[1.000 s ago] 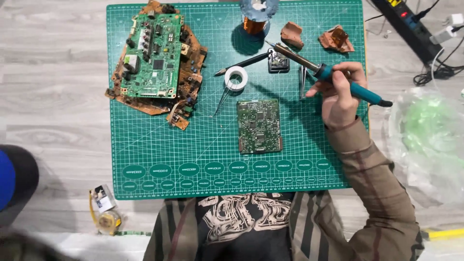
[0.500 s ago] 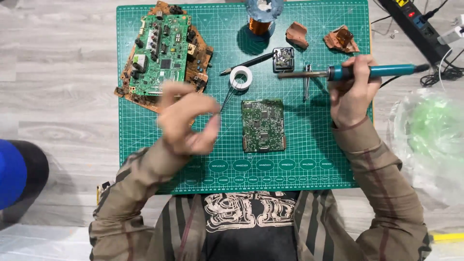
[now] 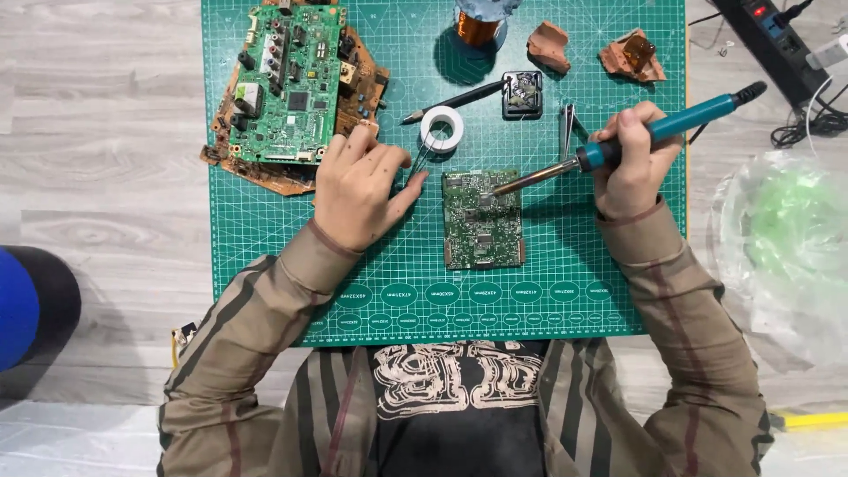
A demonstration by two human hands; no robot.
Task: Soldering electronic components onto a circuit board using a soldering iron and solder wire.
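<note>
A small green circuit board (image 3: 481, 221) lies in the middle of the green cutting mat (image 3: 265, 265). My right hand (image 3: 632, 168) grips a soldering iron (image 3: 671, 124) with a teal handle, and its metal tip rests on the board's upper edge. My left hand (image 3: 362, 185) lies on the mat to the left of the board. Its fingertips pinch the loose end of thin solder wire running down from a white spool (image 3: 442, 130).
A large green circuit board (image 3: 291, 84) lies on brown boards at the mat's top left. A copper coil (image 3: 481, 26), brown fragments (image 3: 632, 53), a small black tin (image 3: 523, 93), tweezers (image 3: 565, 132) and a dark pen (image 3: 455, 99) sit along the top. A power strip (image 3: 777, 44) and plastic bag (image 3: 786, 230) are at the right.
My left hand came into view and moved up toward the solder spool. My right hand swung the iron down, bringing its tip onto the small board.
</note>
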